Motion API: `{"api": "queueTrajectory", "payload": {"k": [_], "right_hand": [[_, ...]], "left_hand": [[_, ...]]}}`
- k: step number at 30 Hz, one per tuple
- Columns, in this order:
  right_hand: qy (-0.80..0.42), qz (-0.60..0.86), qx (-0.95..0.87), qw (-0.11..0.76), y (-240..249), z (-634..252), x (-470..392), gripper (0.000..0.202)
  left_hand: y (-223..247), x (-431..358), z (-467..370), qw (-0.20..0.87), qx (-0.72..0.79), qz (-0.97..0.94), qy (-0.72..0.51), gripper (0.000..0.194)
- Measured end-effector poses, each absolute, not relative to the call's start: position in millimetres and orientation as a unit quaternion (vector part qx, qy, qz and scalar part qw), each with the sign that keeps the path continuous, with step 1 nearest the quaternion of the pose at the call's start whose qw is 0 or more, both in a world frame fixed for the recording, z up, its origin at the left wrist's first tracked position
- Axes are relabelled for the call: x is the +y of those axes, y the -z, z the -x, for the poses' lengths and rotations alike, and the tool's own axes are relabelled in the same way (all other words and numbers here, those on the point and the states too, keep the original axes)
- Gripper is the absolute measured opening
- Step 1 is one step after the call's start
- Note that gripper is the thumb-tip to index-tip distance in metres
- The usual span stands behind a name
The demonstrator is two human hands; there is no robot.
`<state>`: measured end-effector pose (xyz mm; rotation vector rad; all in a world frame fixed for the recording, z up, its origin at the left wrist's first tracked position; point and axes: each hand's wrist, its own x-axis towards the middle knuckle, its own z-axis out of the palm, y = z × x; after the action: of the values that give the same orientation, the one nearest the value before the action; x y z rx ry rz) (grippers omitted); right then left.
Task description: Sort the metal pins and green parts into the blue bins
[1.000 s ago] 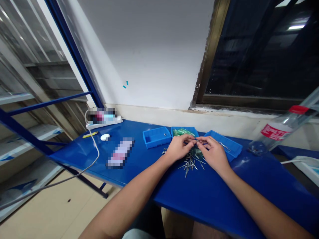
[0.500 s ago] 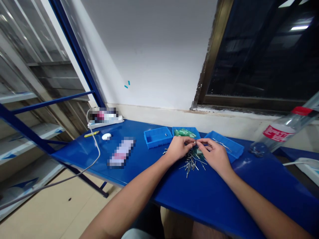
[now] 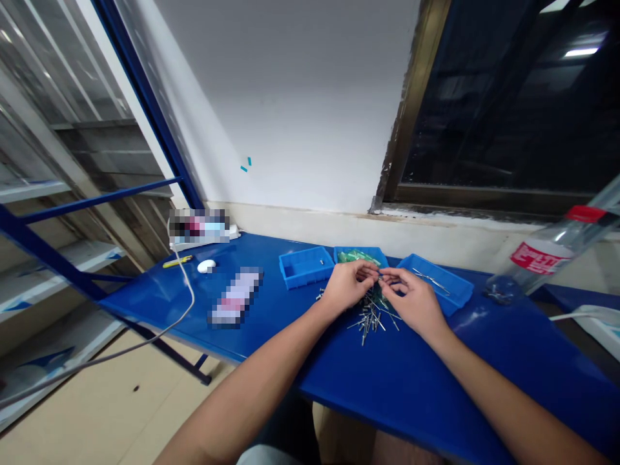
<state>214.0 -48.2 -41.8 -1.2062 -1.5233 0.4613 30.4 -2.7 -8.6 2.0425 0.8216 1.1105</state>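
Observation:
My left hand (image 3: 347, 283) and my right hand (image 3: 411, 296) meet fingertip to fingertip over the blue table (image 3: 271, 310). Between them is a small metal piece (image 3: 380, 277), mostly covered by the fingers; it may be a rivet. Both hands are closed in a pinch around it, the right thumb lying a little lower than its fingers. Below the fingertips lies a loose pile of thin metal blind rivets (image 3: 369, 321). Green plastic packing shows beside the pile, partly hidden by my right hand.
Behind the hands stand a left blue bin (image 3: 306, 270) with a small metal part, a middle bin (image 3: 339, 249) with green packets, and a right bin (image 3: 455, 298) holding thin rods. A plastic bottle (image 3: 541, 253) leans at right. A yellow cutter (image 3: 177, 261) and cable (image 3: 192, 294) lie left.
The fingers of both hands have shifted slightly around the small metal piece, and the right thumb has dropped a little from its fingertips. The pile and bins stay as they were.

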Motion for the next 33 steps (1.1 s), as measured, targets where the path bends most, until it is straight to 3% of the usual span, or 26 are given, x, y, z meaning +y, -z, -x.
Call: {"api": "queueTrajectory", "payload": {"k": [5,11,19,26,33], "right_hand": [[-0.137,0.513,-0.662,0.529,39.3,-218.4,-48.7,0.023],[-0.182,0.501,-0.652,0.539,41.6,-218.4,-48.8,0.022],[-0.252,0.505,-0.593,0.574,42.7,-214.3,-49.9,0.038],[-0.288,0.499,-0.559,0.597,45.1,-213.9,-48.5,0.043],[-0.259,0.498,-0.584,0.587,43.4,-213.7,-52.3,0.036]], "left_hand": [[0.2,-8.9,-26.9,0.299,0.348,-0.804,-0.379,0.028],[3.1,-5.6,-27.2,0.299,0.329,-0.823,-0.354,0.031],[13.3,1.4,-26.5,0.295,0.322,-0.825,-0.357,0.021],[22.7,4.9,-31.7,0.401,0.283,-0.765,-0.417,0.026],[22.7,4.3,-33.6,0.396,0.252,-0.761,-0.448,0.027]]}}
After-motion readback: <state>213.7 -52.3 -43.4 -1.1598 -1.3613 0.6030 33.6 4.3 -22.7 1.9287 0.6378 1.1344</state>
